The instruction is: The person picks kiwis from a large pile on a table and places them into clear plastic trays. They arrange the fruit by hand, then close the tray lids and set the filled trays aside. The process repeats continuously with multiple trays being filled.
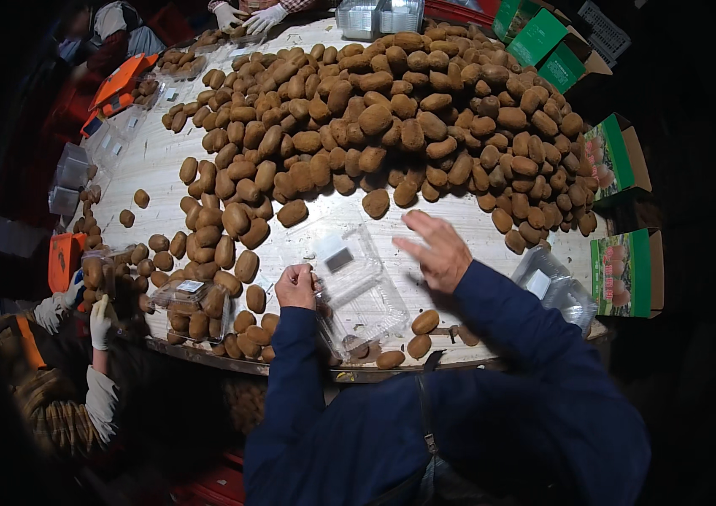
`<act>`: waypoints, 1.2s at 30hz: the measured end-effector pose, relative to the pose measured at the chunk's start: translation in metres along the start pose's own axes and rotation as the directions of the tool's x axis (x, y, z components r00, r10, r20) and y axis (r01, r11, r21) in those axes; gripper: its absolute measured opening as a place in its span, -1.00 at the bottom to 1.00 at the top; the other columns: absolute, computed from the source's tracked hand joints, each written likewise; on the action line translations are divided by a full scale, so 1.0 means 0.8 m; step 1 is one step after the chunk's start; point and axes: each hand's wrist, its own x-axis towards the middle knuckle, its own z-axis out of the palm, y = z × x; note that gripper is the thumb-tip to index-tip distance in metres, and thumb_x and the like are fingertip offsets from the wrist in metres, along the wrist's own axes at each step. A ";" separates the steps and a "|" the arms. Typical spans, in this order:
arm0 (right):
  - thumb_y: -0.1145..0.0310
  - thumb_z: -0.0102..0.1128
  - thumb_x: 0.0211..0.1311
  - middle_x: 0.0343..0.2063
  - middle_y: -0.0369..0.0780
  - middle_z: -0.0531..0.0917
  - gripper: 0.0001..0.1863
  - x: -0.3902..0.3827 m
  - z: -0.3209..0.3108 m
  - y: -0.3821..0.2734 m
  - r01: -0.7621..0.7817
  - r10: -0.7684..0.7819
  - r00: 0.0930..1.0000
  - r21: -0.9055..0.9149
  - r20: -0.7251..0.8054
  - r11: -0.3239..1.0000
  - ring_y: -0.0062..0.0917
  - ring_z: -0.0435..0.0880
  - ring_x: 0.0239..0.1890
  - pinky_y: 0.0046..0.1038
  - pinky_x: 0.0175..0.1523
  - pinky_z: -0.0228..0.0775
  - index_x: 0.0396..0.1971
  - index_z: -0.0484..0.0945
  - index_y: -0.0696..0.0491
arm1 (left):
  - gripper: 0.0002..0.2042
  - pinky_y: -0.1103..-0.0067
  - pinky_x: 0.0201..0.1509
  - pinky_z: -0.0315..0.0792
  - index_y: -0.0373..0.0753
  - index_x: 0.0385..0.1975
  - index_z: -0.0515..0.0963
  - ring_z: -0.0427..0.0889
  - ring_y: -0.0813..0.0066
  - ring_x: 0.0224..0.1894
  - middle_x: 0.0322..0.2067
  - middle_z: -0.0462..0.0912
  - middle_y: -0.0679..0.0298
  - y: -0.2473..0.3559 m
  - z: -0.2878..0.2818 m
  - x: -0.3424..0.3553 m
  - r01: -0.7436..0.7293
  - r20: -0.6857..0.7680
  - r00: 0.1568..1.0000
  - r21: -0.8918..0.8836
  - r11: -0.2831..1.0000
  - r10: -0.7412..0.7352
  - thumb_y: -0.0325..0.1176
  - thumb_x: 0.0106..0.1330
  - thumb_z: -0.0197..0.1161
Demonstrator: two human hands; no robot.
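My left hand (296, 288) has its fingers closed on the left edge of an empty, open clear plastic clamshell (368, 305), which lies on the table with a pale label on its upper half. My right hand (439, 253) is just right of the clamshell, below the kiwi pile (375, 120), fingers spread and holding nothing. A few loose kiwis (425, 320) lie by the clamshell's lower right. Left of my left hand sits a filled clamshell (192, 308) among loose kiwis. A stack of empty clear containers (569, 295) is beside my right forearm.
Green cartons (621, 273) line the table's (134, 228) right side and far corner. More clear containers (356, 18) stand at the back, orange bins (65, 266) along the left. Gloved co-workers' hands (100, 323) work at the lower left, others (265, 18) at the far edge.
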 end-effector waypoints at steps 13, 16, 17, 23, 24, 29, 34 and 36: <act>-0.27 0.26 0.34 0.57 -0.05 0.13 -0.35 0.235 0.033 0.152 -0.462 0.442 0.887 -0.251 -0.134 0.851 0.03 -0.12 0.64 0.24 0.55 0.01 0.32 0.59 -0.24 | -0.79 0.63 -0.56 0.46 -0.26 -0.24 0.54 0.56 0.59 -0.58 -0.47 0.63 0.30 0.006 -0.048 -0.025 0.140 -0.098 0.982 -0.205 0.969 -0.163 -0.25 0.58 0.23; -0.22 0.40 0.25 0.51 -0.08 0.28 -0.38 0.179 0.032 0.145 -0.417 0.417 0.908 -0.179 -0.038 0.891 -0.01 0.01 0.62 0.13 0.49 0.24 0.22 0.65 -0.21 | -0.78 0.63 -0.53 0.48 -0.27 -0.20 0.56 0.58 0.58 -0.55 -0.45 0.63 0.32 0.005 -0.056 -0.017 0.124 -0.080 0.986 -0.227 0.966 -0.145 -0.23 0.60 0.21; -0.17 0.46 0.20 0.50 -0.07 0.29 -0.36 0.160 0.035 0.140 -0.521 0.529 0.848 -0.153 0.018 0.840 -0.03 0.09 0.60 0.12 0.49 0.22 0.21 0.65 -0.18 | -0.77 0.63 -0.51 0.49 -0.27 -0.18 0.57 0.59 0.58 -0.53 -0.43 0.63 0.31 0.004 -0.060 -0.012 0.113 -0.105 0.985 -0.193 0.975 -0.135 -0.21 0.60 0.21; 0.04 0.57 0.11 0.50 -0.06 0.24 -0.53 0.071 0.047 0.098 -0.280 0.270 0.960 -0.268 -0.075 0.922 0.03 0.02 0.59 0.13 0.39 0.22 -0.03 0.71 -0.05 | -0.75 0.64 -0.51 0.49 -0.28 -0.16 0.56 0.61 0.57 -0.53 -0.42 0.64 0.31 -0.002 -0.067 0.007 0.095 -0.090 0.990 -0.148 0.984 -0.110 -0.19 0.60 0.22; 0.08 0.58 0.08 0.48 -0.06 0.25 -0.54 0.063 0.045 0.093 -0.280 0.270 0.960 -0.252 -0.074 0.926 0.02 0.05 0.58 0.09 0.39 0.26 -0.06 0.71 -0.03 | -0.75 0.65 -0.52 0.48 -0.28 -0.17 0.56 0.61 0.57 -0.53 -0.42 0.65 0.30 -0.001 -0.067 0.007 0.083 -0.090 0.991 -0.141 0.986 -0.097 -0.19 0.60 0.22; 0.18 0.61 0.05 0.39 -0.02 0.29 -0.57 0.012 0.040 0.057 -0.279 0.268 0.960 -0.242 -0.077 0.929 0.06 0.14 0.53 0.02 0.37 0.36 -0.11 0.68 0.02 | -0.76 0.64 -0.54 0.47 -0.28 -0.16 0.56 0.61 0.58 -0.54 -0.42 0.64 0.30 0.001 -0.063 0.007 0.085 -0.086 0.991 -0.160 0.983 -0.100 -0.20 0.59 0.22; 0.33 0.48 0.24 0.34 0.11 0.32 -0.40 -0.061 0.031 0.063 -0.591 0.596 0.803 -0.155 -0.021 0.791 0.15 0.48 0.25 -0.04 0.22 0.53 0.28 0.49 -0.05 | -0.75 0.65 -0.55 0.45 -0.29 -0.15 0.57 0.61 0.57 -0.54 -0.43 0.64 0.30 -0.001 -0.056 0.009 0.145 -0.073 0.984 -0.195 0.970 -0.161 -0.19 0.59 0.23; 0.34 0.44 0.28 0.33 0.11 0.34 -0.41 -0.080 0.035 0.066 -0.582 0.574 0.813 -0.092 -0.101 0.808 0.15 0.50 0.24 -0.04 0.20 0.54 0.30 0.47 -0.06 | -0.74 0.65 -0.55 0.45 -0.29 -0.15 0.58 0.62 0.57 -0.54 -0.42 0.64 0.30 -0.001 -0.054 0.013 0.138 -0.042 0.988 -0.194 0.971 -0.149 -0.18 0.59 0.23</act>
